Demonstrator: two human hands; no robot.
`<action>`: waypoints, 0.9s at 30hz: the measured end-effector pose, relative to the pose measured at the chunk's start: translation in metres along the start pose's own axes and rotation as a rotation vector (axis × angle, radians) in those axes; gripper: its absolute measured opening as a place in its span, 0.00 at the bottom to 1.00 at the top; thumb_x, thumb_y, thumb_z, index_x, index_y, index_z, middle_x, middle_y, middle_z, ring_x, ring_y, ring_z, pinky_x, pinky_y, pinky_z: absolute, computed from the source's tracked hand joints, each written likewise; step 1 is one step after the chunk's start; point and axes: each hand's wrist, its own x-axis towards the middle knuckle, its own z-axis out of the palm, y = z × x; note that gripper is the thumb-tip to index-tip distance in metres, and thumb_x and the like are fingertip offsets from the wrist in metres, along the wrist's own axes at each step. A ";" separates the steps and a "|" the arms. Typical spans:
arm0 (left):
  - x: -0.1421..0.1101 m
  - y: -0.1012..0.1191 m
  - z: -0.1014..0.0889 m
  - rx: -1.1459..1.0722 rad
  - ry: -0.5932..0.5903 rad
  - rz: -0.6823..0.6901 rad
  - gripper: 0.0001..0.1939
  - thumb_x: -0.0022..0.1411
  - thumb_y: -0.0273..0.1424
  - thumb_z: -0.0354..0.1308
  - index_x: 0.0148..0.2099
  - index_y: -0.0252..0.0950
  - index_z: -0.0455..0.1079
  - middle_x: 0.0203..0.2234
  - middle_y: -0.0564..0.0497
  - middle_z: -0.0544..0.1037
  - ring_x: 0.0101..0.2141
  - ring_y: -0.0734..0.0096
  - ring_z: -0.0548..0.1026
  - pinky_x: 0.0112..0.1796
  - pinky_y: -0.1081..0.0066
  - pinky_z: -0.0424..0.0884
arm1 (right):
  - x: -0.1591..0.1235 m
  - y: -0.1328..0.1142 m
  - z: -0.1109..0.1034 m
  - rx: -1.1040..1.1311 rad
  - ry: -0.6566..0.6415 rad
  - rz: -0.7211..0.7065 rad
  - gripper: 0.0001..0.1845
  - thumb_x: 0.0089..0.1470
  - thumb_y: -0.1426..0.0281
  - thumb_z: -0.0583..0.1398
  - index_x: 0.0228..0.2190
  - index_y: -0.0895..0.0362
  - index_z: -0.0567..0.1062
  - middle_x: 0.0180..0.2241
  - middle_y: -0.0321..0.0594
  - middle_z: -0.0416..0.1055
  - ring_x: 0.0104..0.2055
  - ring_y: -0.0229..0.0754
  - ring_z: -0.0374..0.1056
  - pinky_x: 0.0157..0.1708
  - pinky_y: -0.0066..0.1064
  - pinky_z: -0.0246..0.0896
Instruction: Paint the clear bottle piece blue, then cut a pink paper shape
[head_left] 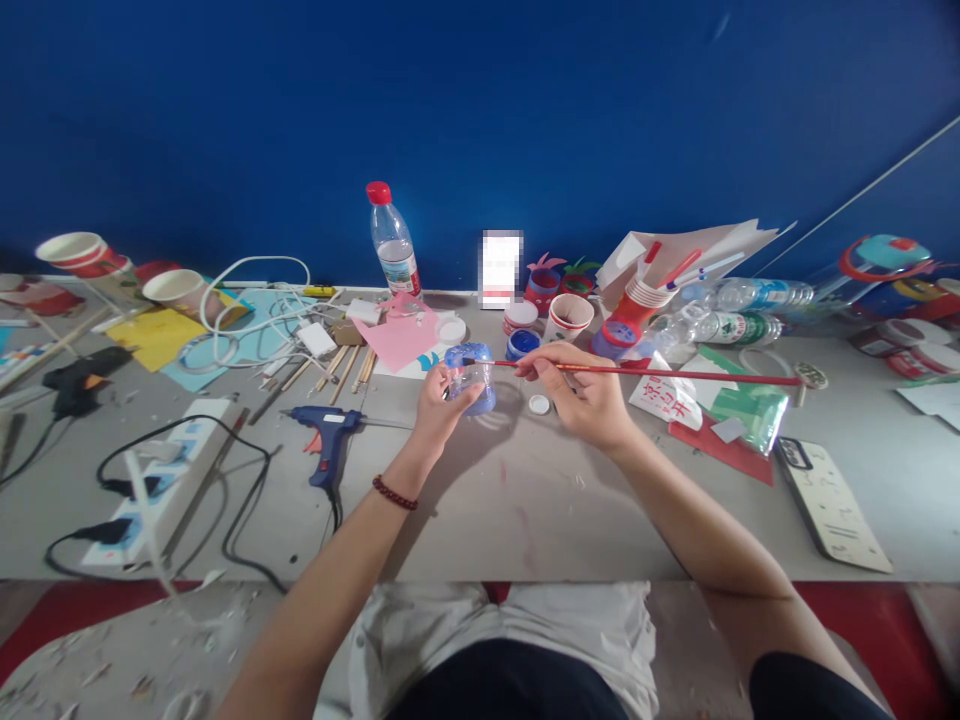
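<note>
Bottle piece point(482, 394): a clear, blue-tinted plastic piece, held in your left hand above the surface point(480, 500), just left of the blue paint jar point(523, 346).
Left hand point(436, 410): your fingers are clamped on the bottle piece, thumb along its near side.
Right hand point(583, 394): your fingers are pinched together on the brush point(690, 375), its long red handle running out to your right.
Brushwork: you appear to be coating the plastic with blue; the dark bristles lie over its upper part, though you can't tell from here whether they press on it.
Next stroke: this probably calls for a steady left grip, a slight turn towards any bare plastic, and more paint from the jar when the bristles run dry.
Packet lettering: on the white packet point(666, 397) at your right, the large red characters seem to read 凉白开.
Bottle labels: the red-capped bottle point(395, 255) and the green-labelled bottle point(733, 328) carry print too small for you to read.
Phone point(836, 508): dark marks on its pale back are not legible.
</note>
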 end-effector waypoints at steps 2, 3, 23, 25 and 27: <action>0.002 -0.001 -0.001 -0.010 -0.006 0.005 0.26 0.43 0.42 0.72 0.42 0.39 0.68 0.49 0.44 0.75 0.58 0.51 0.68 0.56 0.53 0.64 | 0.001 0.000 -0.002 0.008 0.012 0.013 0.15 0.65 0.60 0.55 0.35 0.54 0.78 0.34 0.43 0.79 0.37 0.45 0.75 0.38 0.41 0.73; 0.002 -0.002 -0.002 -0.016 -0.010 0.009 0.25 0.44 0.42 0.72 0.43 0.39 0.68 0.48 0.45 0.76 0.58 0.51 0.68 0.56 0.53 0.64 | 0.001 0.001 -0.002 0.009 0.022 0.014 0.16 0.65 0.60 0.54 0.35 0.54 0.78 0.34 0.43 0.79 0.37 0.45 0.75 0.38 0.41 0.73; 0.004 -0.001 0.000 0.029 0.099 0.057 0.24 0.39 0.39 0.72 0.37 0.40 0.66 0.44 0.46 0.77 0.53 0.53 0.73 0.52 0.54 0.69 | -0.002 0.001 0.000 -0.203 0.095 -0.197 0.10 0.63 0.73 0.55 0.34 0.54 0.77 0.32 0.41 0.78 0.36 0.43 0.74 0.38 0.37 0.70; 0.004 -0.003 0.000 0.074 0.109 0.078 0.23 0.40 0.39 0.72 0.37 0.39 0.66 0.43 0.47 0.76 0.50 0.55 0.74 0.51 0.54 0.70 | -0.005 -0.001 0.003 -0.210 0.085 -0.225 0.10 0.63 0.74 0.55 0.34 0.54 0.77 0.32 0.41 0.78 0.36 0.43 0.73 0.38 0.37 0.70; 0.004 -0.005 0.001 0.111 0.128 0.098 0.22 0.40 0.39 0.72 0.35 0.39 0.66 0.41 0.48 0.76 0.48 0.56 0.75 0.50 0.54 0.70 | -0.008 -0.003 0.007 -0.195 0.063 -0.237 0.10 0.63 0.75 0.55 0.35 0.54 0.76 0.32 0.40 0.78 0.37 0.43 0.73 0.38 0.37 0.70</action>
